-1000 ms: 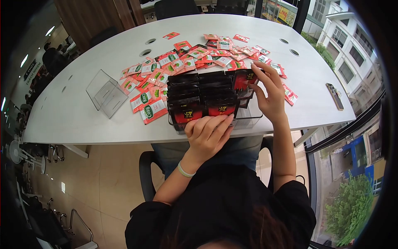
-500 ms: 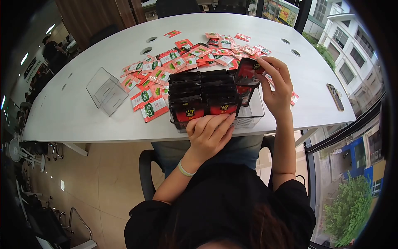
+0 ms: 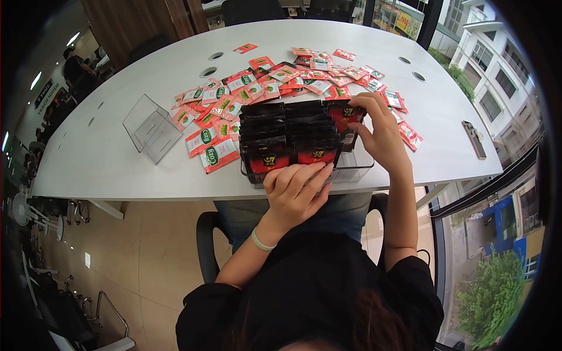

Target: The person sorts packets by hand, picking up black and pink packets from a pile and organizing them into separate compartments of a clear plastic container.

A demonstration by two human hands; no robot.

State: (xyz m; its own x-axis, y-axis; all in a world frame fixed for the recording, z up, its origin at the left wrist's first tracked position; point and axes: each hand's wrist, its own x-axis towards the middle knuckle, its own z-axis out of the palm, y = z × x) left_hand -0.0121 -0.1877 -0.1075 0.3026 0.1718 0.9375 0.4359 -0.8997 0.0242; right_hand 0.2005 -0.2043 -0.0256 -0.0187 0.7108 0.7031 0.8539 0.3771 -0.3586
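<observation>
A clear plastic box (image 3: 366, 168) stands at the table's near edge, packed with rows of black and red G7 coffee sachets (image 3: 266, 159). My left hand (image 3: 297, 190) is at the box's front, fingers bent over its front rim against the front sachets; the thumb is partly hidden. At the right-hand column, my right hand (image 3: 383, 131) pinches the top right corner of a coffee sachet (image 3: 344, 115) between thumb and fingers. That sachet stands upright, its lower part low among the others in the box.
Behind the box spreads a loose pile of red and pink Cozy tea sachets (image 3: 246, 90). A second clear plastic box (image 3: 152, 130) lies tipped at the left. A phone (image 3: 474, 139) rests near the right edge of the white table (image 3: 88, 169).
My right hand has lowered the coffee sachet toward the back of the box's right-hand column, uncovering tea sachets behind it. My left hand keeps its place on the front.
</observation>
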